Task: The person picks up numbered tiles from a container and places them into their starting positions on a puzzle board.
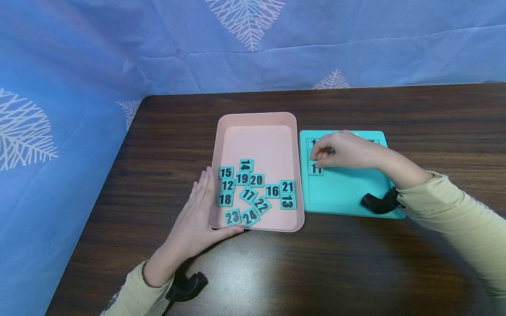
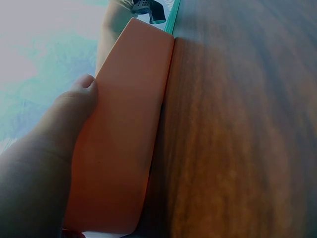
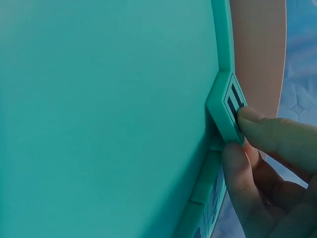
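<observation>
My right hand [image 1: 349, 150] is over the left part of a turquoise board [image 1: 348, 193], pinching a number tile [image 3: 230, 105] marked 11 between thumb and fingers. In the right wrist view that tile tilts at the board's raised edge, beside a row of tiles [image 3: 205, 186]. The head view has the 11 tile [image 1: 316, 168] just below my fingertips. My left hand [image 1: 193, 219] lies against a pink tray [image 1: 257, 131], straight fingers along its left side and thumb at its front rim. The left wrist view shows the thumb [image 2: 81, 96] against the tray's outer wall [image 2: 126, 124].
Several loose number tiles lie in the tray's near half, among them a 17 tile [image 1: 248, 194] and a 24 tile [image 1: 250, 217]. Tray and board stand side by side on a dark wooden table [image 1: 316, 267]. A blue patterned cloth [image 1: 178, 39] hangs behind the table.
</observation>
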`<control>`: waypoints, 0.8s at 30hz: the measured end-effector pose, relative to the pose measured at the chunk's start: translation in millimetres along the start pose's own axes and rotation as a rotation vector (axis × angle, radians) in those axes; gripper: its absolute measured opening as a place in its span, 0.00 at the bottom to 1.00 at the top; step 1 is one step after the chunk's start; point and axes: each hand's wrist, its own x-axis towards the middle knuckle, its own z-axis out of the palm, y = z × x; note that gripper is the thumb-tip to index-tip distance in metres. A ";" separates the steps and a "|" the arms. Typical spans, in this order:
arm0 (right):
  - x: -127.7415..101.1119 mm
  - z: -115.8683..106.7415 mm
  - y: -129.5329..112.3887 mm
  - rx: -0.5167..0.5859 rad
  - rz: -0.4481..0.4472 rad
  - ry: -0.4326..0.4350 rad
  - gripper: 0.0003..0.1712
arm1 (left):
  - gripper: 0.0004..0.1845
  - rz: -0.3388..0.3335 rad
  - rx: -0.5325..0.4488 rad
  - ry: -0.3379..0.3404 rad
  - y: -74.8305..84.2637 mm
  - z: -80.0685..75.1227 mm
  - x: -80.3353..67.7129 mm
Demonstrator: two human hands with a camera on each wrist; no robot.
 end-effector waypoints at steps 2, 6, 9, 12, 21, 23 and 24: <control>0.3 0.6 -0.3 -0.007 0.001 0.002 0.06 | 0.70 -0.002 0.000 0.001 0.2 -0.2 0.1; 1.1 1.4 -0.5 -0.018 0.005 0.010 0.06 | 0.70 0.002 0.004 0.002 -0.1 -0.4 0.1; 1.4 1.9 -0.8 -0.024 0.008 0.014 0.06 | 0.70 0.005 0.007 0.005 -0.3 -0.4 0.3; 1.7 2.3 -1.7 -0.031 0.013 0.017 0.05 | 0.70 0.002 0.006 0.005 -0.2 -0.4 0.4; 2.3 3.1 -2.7 -0.031 0.012 0.013 0.05 | 0.70 -0.002 0.006 0.001 -0.3 -0.3 0.1; 2.5 3.0 -2.6 -0.032 0.013 0.014 0.05 | 0.70 -0.001 0.005 0.001 -0.3 -0.3 0.0; 2.5 3.0 -2.6 -0.033 0.015 0.015 0.05 | 0.70 -0.001 0.005 0.001 -0.3 -0.3 0.1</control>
